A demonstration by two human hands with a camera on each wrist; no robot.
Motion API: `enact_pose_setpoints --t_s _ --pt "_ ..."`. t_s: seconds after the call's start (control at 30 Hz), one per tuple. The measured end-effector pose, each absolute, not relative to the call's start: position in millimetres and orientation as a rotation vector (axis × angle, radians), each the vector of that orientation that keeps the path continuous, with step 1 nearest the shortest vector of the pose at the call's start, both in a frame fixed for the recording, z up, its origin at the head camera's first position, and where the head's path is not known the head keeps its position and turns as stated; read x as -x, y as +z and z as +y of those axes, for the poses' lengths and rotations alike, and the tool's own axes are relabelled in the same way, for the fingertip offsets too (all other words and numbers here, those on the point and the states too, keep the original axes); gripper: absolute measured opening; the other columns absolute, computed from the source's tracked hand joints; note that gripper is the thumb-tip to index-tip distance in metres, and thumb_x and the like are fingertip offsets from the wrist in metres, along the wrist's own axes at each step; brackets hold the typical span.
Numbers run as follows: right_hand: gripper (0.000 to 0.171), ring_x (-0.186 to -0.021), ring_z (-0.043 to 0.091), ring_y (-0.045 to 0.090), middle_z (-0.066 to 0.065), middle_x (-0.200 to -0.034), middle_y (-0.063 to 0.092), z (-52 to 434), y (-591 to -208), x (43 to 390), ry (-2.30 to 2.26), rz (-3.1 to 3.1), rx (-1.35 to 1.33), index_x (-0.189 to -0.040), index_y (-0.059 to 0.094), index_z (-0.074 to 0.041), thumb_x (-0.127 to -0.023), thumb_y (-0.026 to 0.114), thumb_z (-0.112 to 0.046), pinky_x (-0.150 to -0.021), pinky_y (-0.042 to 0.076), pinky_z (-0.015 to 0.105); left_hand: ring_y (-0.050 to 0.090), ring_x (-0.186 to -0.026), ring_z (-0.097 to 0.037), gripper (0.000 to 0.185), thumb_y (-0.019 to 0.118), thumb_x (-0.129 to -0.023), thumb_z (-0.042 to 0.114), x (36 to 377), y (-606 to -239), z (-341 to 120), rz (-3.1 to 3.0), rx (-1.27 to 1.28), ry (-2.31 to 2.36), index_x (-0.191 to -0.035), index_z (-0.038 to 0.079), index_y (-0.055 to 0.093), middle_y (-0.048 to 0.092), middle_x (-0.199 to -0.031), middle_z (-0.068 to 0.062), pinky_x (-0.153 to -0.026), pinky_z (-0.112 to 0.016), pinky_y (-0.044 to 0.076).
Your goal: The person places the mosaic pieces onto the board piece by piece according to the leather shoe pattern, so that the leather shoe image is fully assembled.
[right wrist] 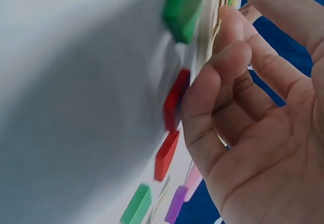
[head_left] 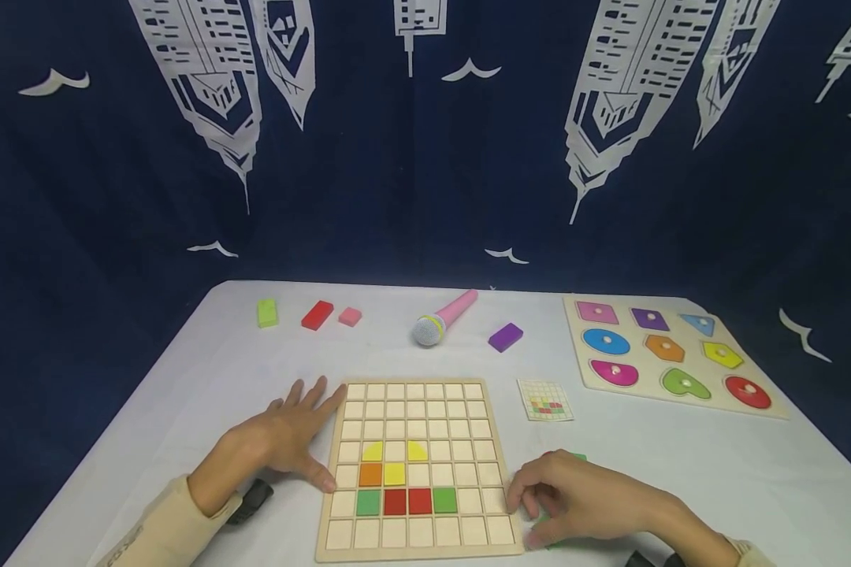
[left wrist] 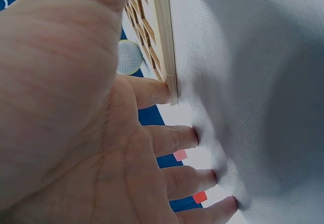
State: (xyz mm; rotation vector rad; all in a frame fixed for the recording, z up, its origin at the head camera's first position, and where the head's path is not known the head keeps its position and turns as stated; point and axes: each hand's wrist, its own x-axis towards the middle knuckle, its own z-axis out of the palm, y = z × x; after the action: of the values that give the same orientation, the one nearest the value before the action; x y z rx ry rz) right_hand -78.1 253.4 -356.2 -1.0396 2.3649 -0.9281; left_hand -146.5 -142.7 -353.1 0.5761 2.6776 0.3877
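A wooden grid board (head_left: 414, 381) lies in front of me on the white table. It holds two yellow rounded tiles (head_left: 373, 451), an orange tile (head_left: 370, 474), a yellow tile (head_left: 395, 474) and a row of green and red tiles (head_left: 407, 502). My left hand (head_left: 284, 441) lies flat on the cloth, its index finger against the board's left edge (left wrist: 164, 32). My right hand (head_left: 581, 500) hovers by the board's lower right corner with its fingers loosely curled over loose tiles. In the right wrist view a green tile (right wrist: 182, 6) and red tiles (right wrist: 174, 102) lie by its fingertips (right wrist: 202, 90), none clearly gripped.
A pattern card (head_left: 545, 400) lies right of the board. Farther back are a pink microphone (head_left: 443, 319), a purple block (head_left: 506, 337), and green (head_left: 267, 313), red (head_left: 317, 315) and pink (head_left: 350, 316) blocks. A shape puzzle board (head_left: 634, 346) sits at the far right. A dark curtain hangs behind.
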Motion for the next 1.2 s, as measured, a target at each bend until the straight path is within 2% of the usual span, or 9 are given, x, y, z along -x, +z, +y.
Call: enact_pose_setpoints --t_s 0.2,0.43,0.73,0.97,1.2 --pt "0.027 -0.066 -0.005 0.049 -0.016 -0.080 0.060 268 -358 72 -0.889 2.405 0.959 -0.103 0.068 -0.030 -0.081 0.082 -0.036 -0.061 0.042 0.014 0.005 -0.149 -0.057 0.135 0.092 -0.054 0.053 146 -353 -143 2.675 -0.562 0.390 -0.160 0.011 0.021 0.011 -0.165 -0.027 -0.116 -0.071 0.017" --pt "0.025 -0.066 -0.004 0.049 -0.016 -0.080 0.059 274 -361 70 -0.900 2.381 0.872 -0.101 0.068 -0.030 -0.080 0.083 -0.029 -0.058 0.043 0.015 0.005 -0.149 -0.057 0.135 0.092 -0.054 0.053 146 -355 -143 2.676 -0.577 0.392 -0.160 0.010 0.021 0.011 -0.165 -0.028 -0.115 -0.072 0.017" --pt "0.021 -0.068 -0.003 0.049 -0.020 -0.073 0.055 269 -357 73 -0.798 2.492 0.849 -0.096 0.066 -0.033 -0.082 0.081 -0.036 -0.060 0.043 0.016 0.004 -0.149 -0.057 0.135 0.091 -0.055 0.054 147 -354 -143 2.673 -0.589 0.388 -0.160 0.009 0.020 0.011 -0.165 -0.028 -0.115 -0.072 0.016" --pt "0.016 -0.060 -0.008 0.043 -0.019 -0.070 0.052 244 -347 84 -0.859 2.479 1.041 -0.096 0.067 -0.026 -0.086 0.079 -0.029 -0.054 0.040 0.012 0.004 -0.149 -0.057 0.135 0.091 -0.055 0.054 147 -353 -144 2.674 -0.581 0.383 -0.160 0.010 0.020 0.010 -0.165 -0.028 -0.115 -0.072 0.016" --pt "0.015 -0.058 -0.007 0.043 -0.019 -0.072 0.053 209 -351 90 -0.811 2.477 1.040 -0.096 0.067 -0.023 -0.087 0.078 -0.029 -0.057 0.041 0.012 0.005 -0.149 -0.057 0.134 0.092 -0.055 0.053 146 -353 -142 2.674 -0.583 0.393 -0.160 0.009 0.021 0.010 -0.165 -0.028 -0.115 -0.072 0.017"
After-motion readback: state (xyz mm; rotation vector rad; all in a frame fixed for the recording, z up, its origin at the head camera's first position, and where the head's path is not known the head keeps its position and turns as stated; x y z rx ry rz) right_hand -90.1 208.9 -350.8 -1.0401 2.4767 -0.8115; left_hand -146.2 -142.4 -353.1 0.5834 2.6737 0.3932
